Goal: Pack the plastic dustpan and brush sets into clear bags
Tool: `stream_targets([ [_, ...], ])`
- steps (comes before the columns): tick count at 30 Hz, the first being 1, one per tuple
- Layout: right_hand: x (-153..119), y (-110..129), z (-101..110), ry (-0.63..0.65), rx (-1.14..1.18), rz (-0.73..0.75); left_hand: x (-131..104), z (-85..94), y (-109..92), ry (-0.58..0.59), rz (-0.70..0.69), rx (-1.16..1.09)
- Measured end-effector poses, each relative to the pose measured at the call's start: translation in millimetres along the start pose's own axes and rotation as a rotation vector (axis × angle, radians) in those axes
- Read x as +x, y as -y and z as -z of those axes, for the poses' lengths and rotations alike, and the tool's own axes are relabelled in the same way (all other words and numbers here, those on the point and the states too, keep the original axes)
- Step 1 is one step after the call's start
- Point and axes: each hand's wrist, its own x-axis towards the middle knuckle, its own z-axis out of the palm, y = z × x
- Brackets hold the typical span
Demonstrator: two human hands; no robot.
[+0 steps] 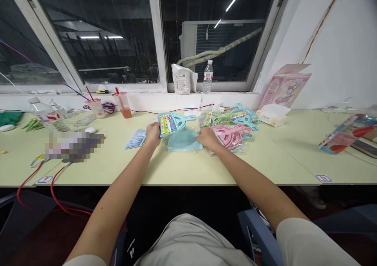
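Note:
My left hand (pixel 153 134) is closed on the left edge of a light blue dustpan set (pixel 176 123) with a yellow-green label, held above the table. Below it lies another light blue dustpan (pixel 183 139), in what looks like clear plastic. At that dustpan's right edge, my right hand (pixel 207 137) has its fingers pressed together; what they grip, if anything, is too small to make out. A blue-bristled brush (pixel 136 139) lies left of my left hand. Pink dustpan sets (pixel 232 135) in clear wrap lie right of my right hand, with green (pixel 217 118) and blue ones (pixel 244 116) behind.
Two cups with red straws (pixel 123 105) and a bottle (pixel 48 115) stand at the back left. A tissue box (pixel 273 115) and a pink box (pixel 287 87) are at the back right. Red cables (pixel 53 183) hang over the front left edge of the table (pixel 112 172).

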Motion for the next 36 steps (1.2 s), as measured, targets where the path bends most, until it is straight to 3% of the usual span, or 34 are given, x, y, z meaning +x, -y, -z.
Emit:
stream_targets([
  [7, 7, 0, 0, 0.058, 0.003, -0.036, -5, -3.4, -2, 0.016, 0.010, 0.064],
  [14, -4, 13, -3, -0.158, -0.031, 0.090, -3, -3.6, -3, -0.058, -0.046, 0.054],
  [22, -10, 29, -13, 0.044, -0.054, 0.174, 6, -0.6, 5, -0.113, -0.064, 0.056],
  [26, -7, 31, -20, 0.050, -0.042, 0.215, 4, -1.5, 6, -0.103, -0.065, 0.079],
  [31, 4, 18, -3, -0.092, 0.255, 0.151, 0, -3.5, -3, -0.142, -0.050, 0.033],
  [36, 22, -21, 30, -0.206, 0.666, -0.001, -5, -2.3, -17, -0.207, 0.000, 0.004],
])
